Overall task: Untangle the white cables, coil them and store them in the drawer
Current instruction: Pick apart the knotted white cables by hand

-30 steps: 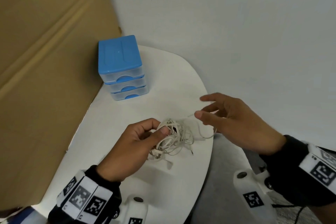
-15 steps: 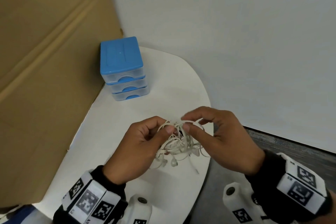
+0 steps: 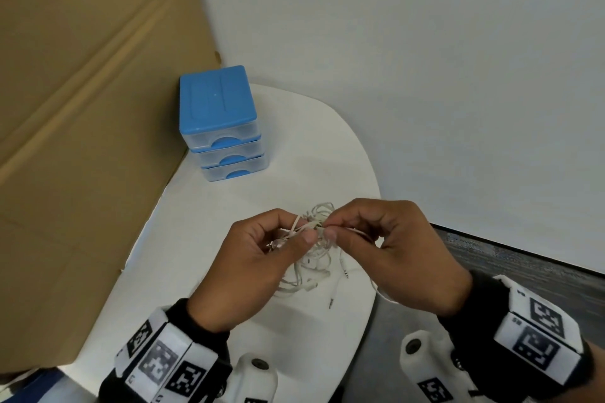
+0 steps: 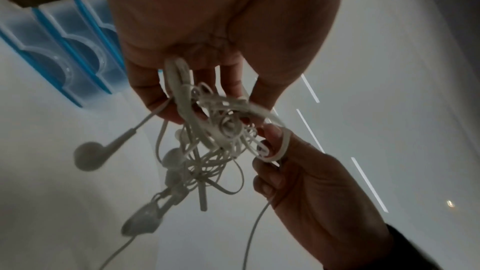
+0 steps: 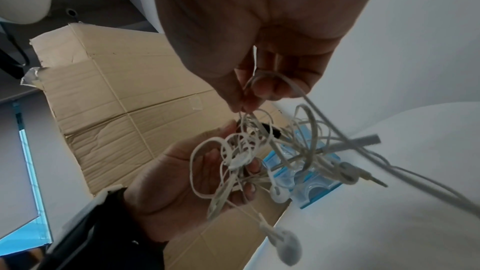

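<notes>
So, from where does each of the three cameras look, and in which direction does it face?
Head: worn on the head, looks forward and down at the white table; both hands show, left hand, right hand, with wrist markers.
Left wrist: looks along the left hand's palm at the tangled white earphone cables; the right hand also shows.
Right wrist: looks along the right palm at the same tangle, toward the cardboard sheet.
Shared: all three show the tangle and the blue drawer unit.

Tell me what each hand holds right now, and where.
Left hand grips the tangled white cables at the bundle's top; right hand pinches one strand there.
</notes>
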Tool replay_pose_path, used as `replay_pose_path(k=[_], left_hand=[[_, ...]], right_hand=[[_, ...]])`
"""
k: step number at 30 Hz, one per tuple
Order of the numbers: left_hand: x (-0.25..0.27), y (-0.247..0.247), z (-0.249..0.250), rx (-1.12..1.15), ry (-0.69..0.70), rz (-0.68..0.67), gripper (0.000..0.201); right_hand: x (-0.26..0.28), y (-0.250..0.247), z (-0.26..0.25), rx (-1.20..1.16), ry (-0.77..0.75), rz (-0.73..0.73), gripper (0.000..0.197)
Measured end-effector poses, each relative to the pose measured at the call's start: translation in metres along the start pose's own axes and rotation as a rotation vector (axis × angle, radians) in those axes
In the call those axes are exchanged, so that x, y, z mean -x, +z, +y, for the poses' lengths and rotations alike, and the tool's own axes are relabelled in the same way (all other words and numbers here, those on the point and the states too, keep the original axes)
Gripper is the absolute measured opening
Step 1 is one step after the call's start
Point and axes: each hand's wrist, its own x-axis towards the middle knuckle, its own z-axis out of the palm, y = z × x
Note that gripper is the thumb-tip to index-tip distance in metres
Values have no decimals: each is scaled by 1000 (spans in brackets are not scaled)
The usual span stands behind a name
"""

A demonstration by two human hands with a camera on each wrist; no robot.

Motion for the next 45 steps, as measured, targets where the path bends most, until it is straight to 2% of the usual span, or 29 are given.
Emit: replay_pose_path(k=[3, 6, 9, 12, 16, 21, 25, 30, 37, 45], left_hand=[[2, 2, -3, -70, 43, -2, 6], [3, 4, -4, -59, 53, -9, 17], [4, 5, -3, -15, 51, -57, 12], [7, 7, -1, -23, 34, -139, 25], [9, 10, 2, -59, 80, -93, 29], [8, 4, 7, -261, 172, -146, 51], [8, 1, 9, -367, 235, -136, 60], [10, 2, 9, -472, 297, -179, 75], [12, 5, 11, -405, 260, -174, 76], [13, 5, 8, -286, 251, -253, 76]], right_hand=[[1, 2, 5, 11, 57, 43, 10], [3, 5, 6, 11, 83, 79, 13], [4, 8, 7, 36, 75, 101, 14], [6, 13, 11, 67, 86, 124, 13], [8, 14, 12, 76, 88, 103, 11], [3, 10, 6, -123, 149, -24, 24], [-1, 4, 4, -244, 181, -82, 30], [-6, -3, 4, -203, 177, -80, 20], [-21, -30, 17, -35, 146, 214, 14], [-17, -24, 21, -19, 25, 85, 19]])
